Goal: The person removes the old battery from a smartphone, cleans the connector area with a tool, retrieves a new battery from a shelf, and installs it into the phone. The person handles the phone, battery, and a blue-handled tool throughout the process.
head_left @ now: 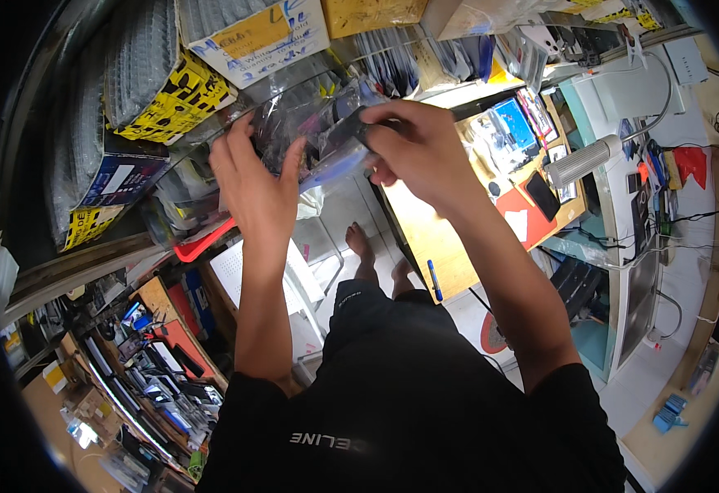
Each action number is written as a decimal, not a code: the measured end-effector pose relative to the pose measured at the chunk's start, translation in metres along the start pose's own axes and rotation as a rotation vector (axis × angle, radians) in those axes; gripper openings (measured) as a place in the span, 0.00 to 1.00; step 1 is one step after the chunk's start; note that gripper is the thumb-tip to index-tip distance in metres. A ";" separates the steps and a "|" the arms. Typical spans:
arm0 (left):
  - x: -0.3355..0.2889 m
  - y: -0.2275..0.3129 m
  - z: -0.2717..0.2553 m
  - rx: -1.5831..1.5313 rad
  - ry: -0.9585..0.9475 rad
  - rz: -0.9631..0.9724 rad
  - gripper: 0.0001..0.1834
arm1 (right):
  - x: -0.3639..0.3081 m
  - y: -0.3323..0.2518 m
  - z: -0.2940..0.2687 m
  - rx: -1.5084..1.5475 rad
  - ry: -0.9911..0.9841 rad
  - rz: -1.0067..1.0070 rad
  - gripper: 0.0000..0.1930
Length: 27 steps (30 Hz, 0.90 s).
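Note:
On the shelf in front of me, my left hand (pixel 254 182) rests with thumb and fingers spread against a bunch of clear plastic packets (pixel 287 119). The fingertips touch the packets' left side. Between the thumb and fingers of my right hand (pixel 425 148) is a flat dark piece in a clear plastic sleeve (pixel 344 138), its lower edge bluish. It tilts over the front of the bunch. What lies inside the packets is too blurred to name.
Boxes of bubble-wrapped packs (pixel 142 74) stand at left. To the right, a wooden desk (pixel 425 222) bears a phone (pixel 542 195), a blue marker (pixel 434 280) and a lit lamp (pixel 583 163). A white chair (pixel 289 283) and red bar (pixel 203 241) are below my left hand.

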<state>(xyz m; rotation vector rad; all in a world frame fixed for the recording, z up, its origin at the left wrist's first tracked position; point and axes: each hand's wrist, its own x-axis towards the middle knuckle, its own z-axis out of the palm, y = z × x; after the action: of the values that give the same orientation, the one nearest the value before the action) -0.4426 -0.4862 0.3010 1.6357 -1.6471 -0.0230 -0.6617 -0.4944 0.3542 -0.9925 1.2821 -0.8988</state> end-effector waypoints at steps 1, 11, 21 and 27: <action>0.002 -0.001 0.004 0.027 -0.070 0.028 0.17 | 0.012 0.002 0.005 -0.046 -0.041 0.027 0.17; 0.024 -0.040 0.009 -0.400 -0.003 -0.222 0.15 | 0.061 0.023 0.017 -1.019 0.138 -0.947 0.09; 0.030 -0.045 0.015 -0.415 -0.053 -0.285 0.18 | 0.064 0.024 0.032 -0.680 -0.004 -0.498 0.33; 0.028 -0.039 0.022 -0.579 0.018 -0.276 0.14 | 0.076 0.038 0.057 -0.454 0.143 -0.413 0.37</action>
<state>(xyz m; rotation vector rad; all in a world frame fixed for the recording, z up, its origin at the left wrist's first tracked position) -0.4180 -0.5276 0.2796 1.3826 -1.2307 -0.5694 -0.5984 -0.5486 0.2947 -1.6163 1.4653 -1.0259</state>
